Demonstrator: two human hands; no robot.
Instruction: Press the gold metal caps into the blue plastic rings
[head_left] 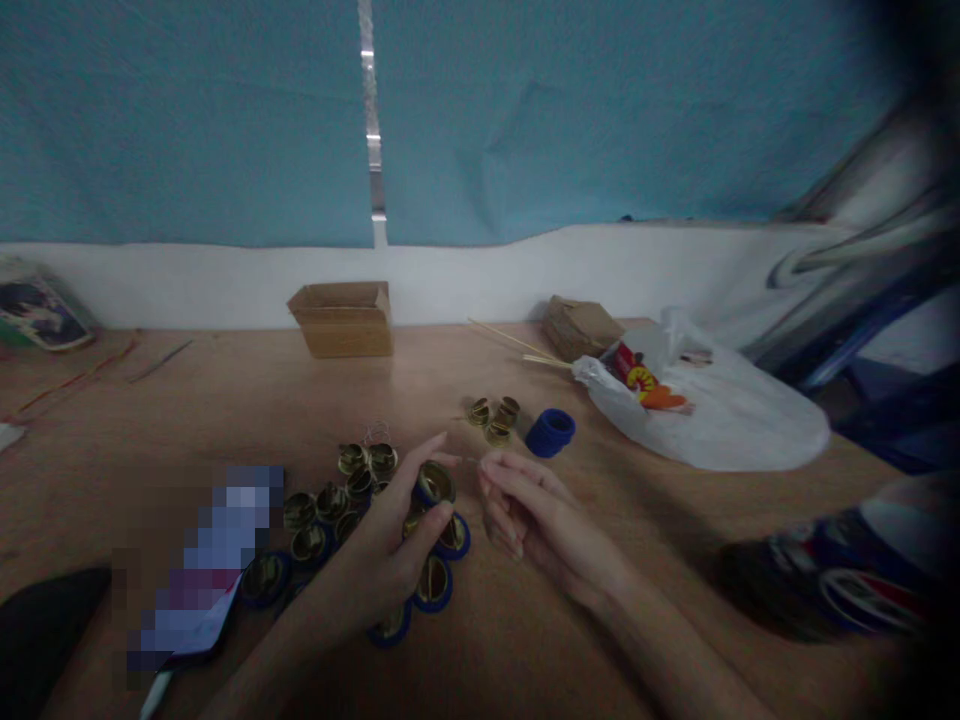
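My left hand point(405, 530) is curled with thumb and fingers about a round brass-coloured metal piece with a blue rim point(436, 484). Close to its right, my right hand point(532, 510) has thumb and forefinger pinched together. A faint thin strand seems to show at those fingertips, too fine to name. Around and beneath my left hand lie several similar brass-coloured pieces point(308, 541), some of them seated in blue rings point(433, 585). Beyond my hands are three loose brass-coloured pieces point(497, 432) and a stack of blue rings point(551, 432). Thin clear loops point(378, 432) lie behind the left group.
On the wooden table point(225, 400), a phone point(206, 570) with a cable lies at left. An open cardboard box point(347, 325) and a smaller carton point(581, 326) stand by the wall. At right are a white plastic bag point(735, 410) with wooden sticks and a Pepsi bottle point(840, 570).
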